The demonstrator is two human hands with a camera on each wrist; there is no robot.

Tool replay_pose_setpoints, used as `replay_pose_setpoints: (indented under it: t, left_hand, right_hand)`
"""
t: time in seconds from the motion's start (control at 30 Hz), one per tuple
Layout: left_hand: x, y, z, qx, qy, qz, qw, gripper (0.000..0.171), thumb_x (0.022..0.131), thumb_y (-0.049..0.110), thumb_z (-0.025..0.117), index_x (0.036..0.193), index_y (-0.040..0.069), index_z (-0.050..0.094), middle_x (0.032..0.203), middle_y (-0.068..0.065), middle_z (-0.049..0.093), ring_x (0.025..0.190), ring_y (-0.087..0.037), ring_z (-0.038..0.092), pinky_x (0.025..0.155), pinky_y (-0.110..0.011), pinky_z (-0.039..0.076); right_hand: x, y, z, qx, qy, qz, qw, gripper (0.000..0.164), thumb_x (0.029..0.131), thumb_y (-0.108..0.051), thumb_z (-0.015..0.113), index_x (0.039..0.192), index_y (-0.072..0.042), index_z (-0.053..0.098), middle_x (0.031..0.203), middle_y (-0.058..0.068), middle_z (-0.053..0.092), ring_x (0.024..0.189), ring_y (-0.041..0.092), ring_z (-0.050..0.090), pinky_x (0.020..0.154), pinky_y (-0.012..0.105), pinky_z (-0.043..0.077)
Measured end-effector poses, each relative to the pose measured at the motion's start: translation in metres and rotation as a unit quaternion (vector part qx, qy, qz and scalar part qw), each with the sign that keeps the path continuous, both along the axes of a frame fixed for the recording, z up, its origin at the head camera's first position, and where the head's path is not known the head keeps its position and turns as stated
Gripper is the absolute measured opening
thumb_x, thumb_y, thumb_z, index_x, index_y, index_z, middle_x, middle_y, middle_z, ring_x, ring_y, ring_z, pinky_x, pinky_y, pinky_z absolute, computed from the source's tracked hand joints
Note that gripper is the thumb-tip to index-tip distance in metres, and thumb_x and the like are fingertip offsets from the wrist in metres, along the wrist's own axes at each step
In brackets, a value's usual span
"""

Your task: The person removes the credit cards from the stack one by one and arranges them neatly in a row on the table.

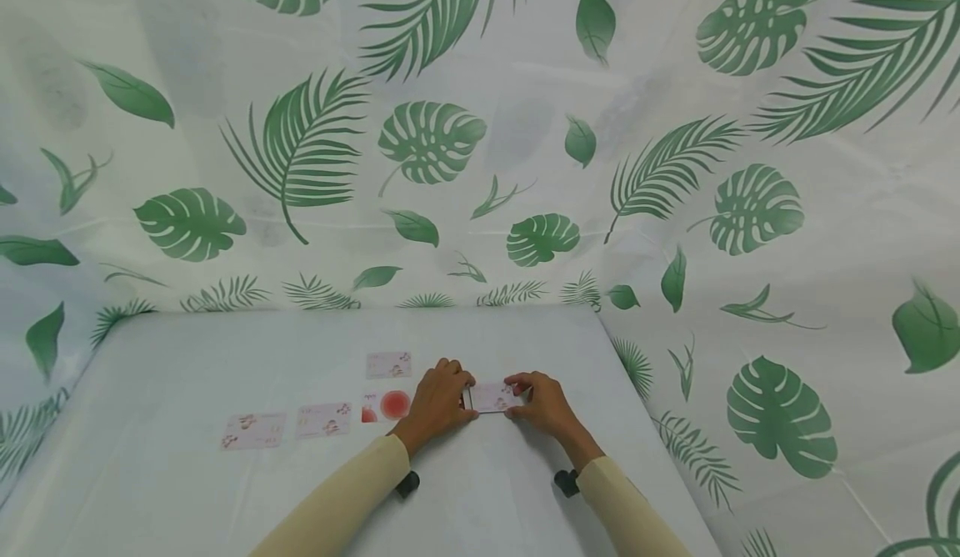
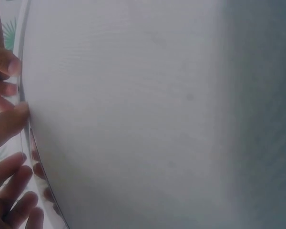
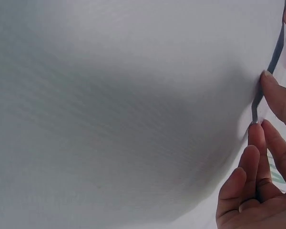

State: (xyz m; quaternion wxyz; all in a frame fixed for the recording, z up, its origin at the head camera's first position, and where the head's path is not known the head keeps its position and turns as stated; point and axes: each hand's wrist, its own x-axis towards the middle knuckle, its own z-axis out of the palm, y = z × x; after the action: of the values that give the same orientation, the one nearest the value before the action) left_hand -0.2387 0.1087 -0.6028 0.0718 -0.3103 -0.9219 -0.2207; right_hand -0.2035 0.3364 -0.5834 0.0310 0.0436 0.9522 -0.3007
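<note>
Between both hands lies a pale pink-printed card [image 1: 491, 398], flat and low over the table; a dark edge shows along its left end and front. My left hand [image 1: 437, 400] holds its left end, thumb in front and fingers behind. On the right end, my right hand [image 1: 546, 407] pinches with thumb and fingertips. In the right wrist view, the right hand [image 3: 271, 200] has fingertips on a thin dark edge [image 3: 275, 55]. The left wrist view catches only fingers of the left hand [image 2: 7, 129] at its border. What lies under the card cannot be seen.
Left of the hands, a card with red circles [image 1: 386, 405] lies below a pink-printed card [image 1: 388, 364]. Farther left are two more pale cards, a nearer one [image 1: 323, 420] and an outer one [image 1: 253, 431]. A leaf-patterned sheet [image 1: 480, 140] hangs behind the white table [image 1: 150, 490].
</note>
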Motion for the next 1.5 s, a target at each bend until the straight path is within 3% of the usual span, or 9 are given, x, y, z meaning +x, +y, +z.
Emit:
replay_pose_setpoints:
  t: [0.37, 0.67, 0.97, 1.23, 1.5]
  left_hand:
    - [0.000, -0.001, 0.000, -0.001, -0.014, 0.001, 0.9999, 0.049, 0.079, 0.044, 0.094, 0.116, 0.015, 0.080, 0.104, -0.003, 0.069, 0.093, -0.018, 0.052, 0.081, -0.033, 0.050]
    - [0.002, -0.002, 0.000, 0.023, -0.026, -0.003, 0.9994, 0.049, 0.079, 0.041, 0.095, 0.117, 0.013, 0.081, 0.103, -0.003, 0.070, 0.094, -0.018, 0.053, 0.081, -0.032, 0.050]
    - [0.000, -0.002, -0.002, 0.019, -0.027, -0.005, 0.9994, 0.051, 0.080, 0.043, 0.094, 0.120, 0.015, 0.080, 0.103, -0.003, 0.070, 0.095, -0.018, 0.053, 0.081, -0.032, 0.050]
    - [-0.002, -0.005, -0.001, 0.040, 0.006, -0.018, 0.9990, 0.054, 0.079, 0.043, 0.095, 0.121, 0.014, 0.079, 0.100, -0.003, 0.069, 0.094, -0.019, 0.056, 0.081, -0.034, 0.052]
    - [-0.004, -0.013, 0.002, 0.051, 0.005, -0.016, 0.9986, 0.055, 0.078, 0.043, 0.095, 0.123, 0.016, 0.078, 0.102, -0.003, 0.070, 0.098, -0.021, 0.058, 0.084, -0.038, 0.053]
  right_hand:
    - [-0.006, 0.003, 0.000, -0.005, -0.020, -0.006, 1.000, 0.051, 0.074, -0.006, 0.096, 0.120, -0.020, 0.080, 0.096, -0.002, 0.068, 0.090, 0.018, 0.054, 0.079, 0.032, 0.044]
    - [-0.004, 0.003, -0.001, -0.023, -0.016, -0.003, 1.000, 0.052, 0.073, -0.005, 0.096, 0.120, -0.020, 0.080, 0.094, -0.003, 0.068, 0.088, 0.018, 0.054, 0.079, 0.033, 0.044]
    - [-0.004, 0.002, -0.003, -0.031, -0.010, -0.019, 0.999, 0.049, 0.074, -0.010, 0.097, 0.118, -0.020, 0.079, 0.091, -0.002, 0.067, 0.084, 0.018, 0.053, 0.075, 0.032, 0.044]
    - [-0.006, 0.000, -0.004, -0.040, 0.028, -0.031, 0.998, 0.046, 0.077, -0.022, 0.097, 0.119, -0.019, 0.078, 0.094, 0.000, 0.068, 0.085, 0.016, 0.054, 0.074, 0.029, 0.044]
    - [-0.010, -0.008, -0.001, -0.062, 0.063, -0.019, 0.996, 0.043, 0.079, -0.021, 0.096, 0.118, -0.018, 0.078, 0.096, 0.001, 0.071, 0.085, 0.017, 0.056, 0.073, 0.029, 0.044]
